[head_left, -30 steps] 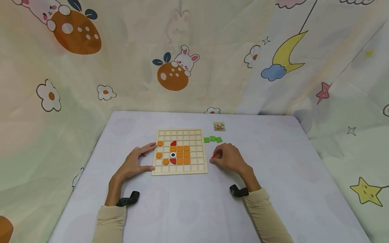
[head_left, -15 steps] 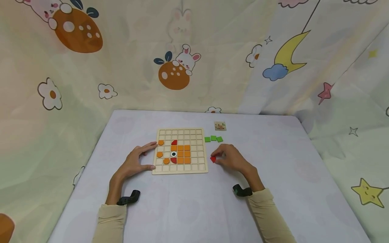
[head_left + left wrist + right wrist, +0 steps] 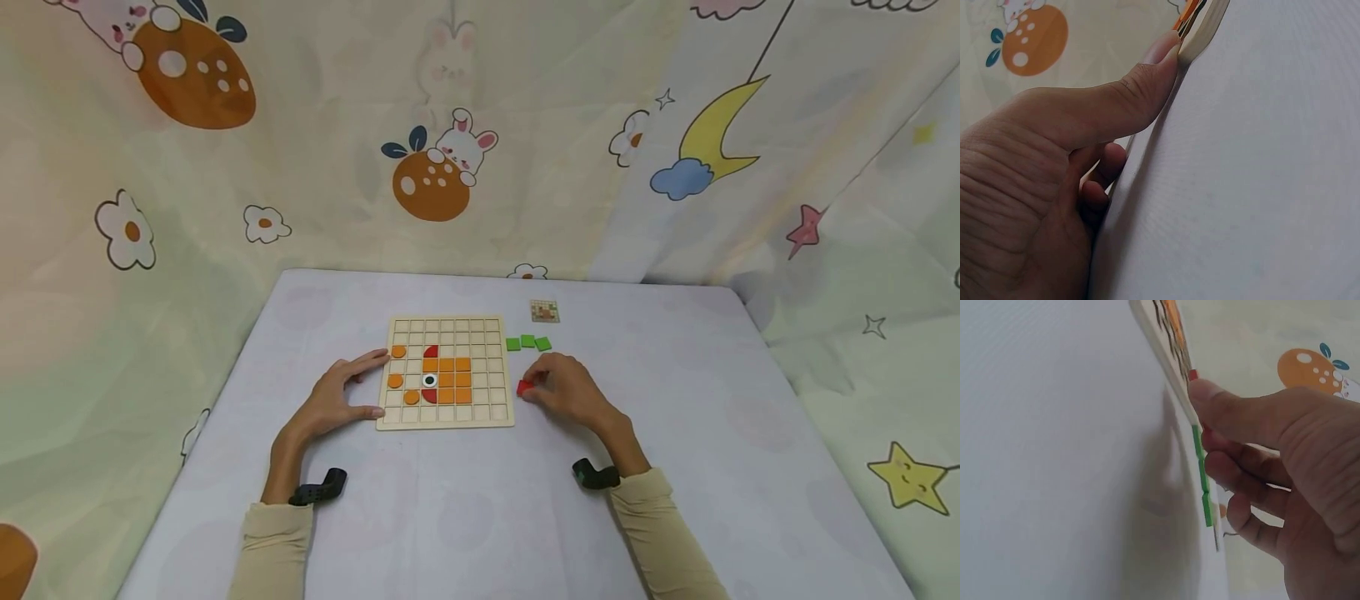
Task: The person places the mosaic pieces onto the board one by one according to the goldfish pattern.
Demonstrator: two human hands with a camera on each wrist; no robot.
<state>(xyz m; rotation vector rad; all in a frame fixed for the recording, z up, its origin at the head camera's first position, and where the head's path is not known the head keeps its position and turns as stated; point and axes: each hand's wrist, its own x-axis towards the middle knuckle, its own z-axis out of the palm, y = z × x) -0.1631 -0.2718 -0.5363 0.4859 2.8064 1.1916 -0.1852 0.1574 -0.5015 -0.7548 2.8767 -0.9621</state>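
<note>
Red tile pinched beside the board, left hand bracing the frame.

Head view: right hand (image 3: 566,390) curled, pinching a small red tile (image 3: 524,387) on the table (image 3: 675,467) just beside the wooden grid board (image 3: 446,417); best lifted clear of the raised rim, then lowered flat into a cell. Left hand (image 3: 333,402) with straight fingers against the board's left edge. Three green tiles (image 3: 528,342) and a pattern card (image 3: 544,311) behind.
Left wrist view: thumb (image 3: 1147,75) pressed to the board corner (image 3: 1200,37).
Right wrist view: fingers (image 3: 1235,419) closed on the red tile (image 3: 1193,374), green tiles (image 3: 1200,472) close behind, easily knocked.
</note>
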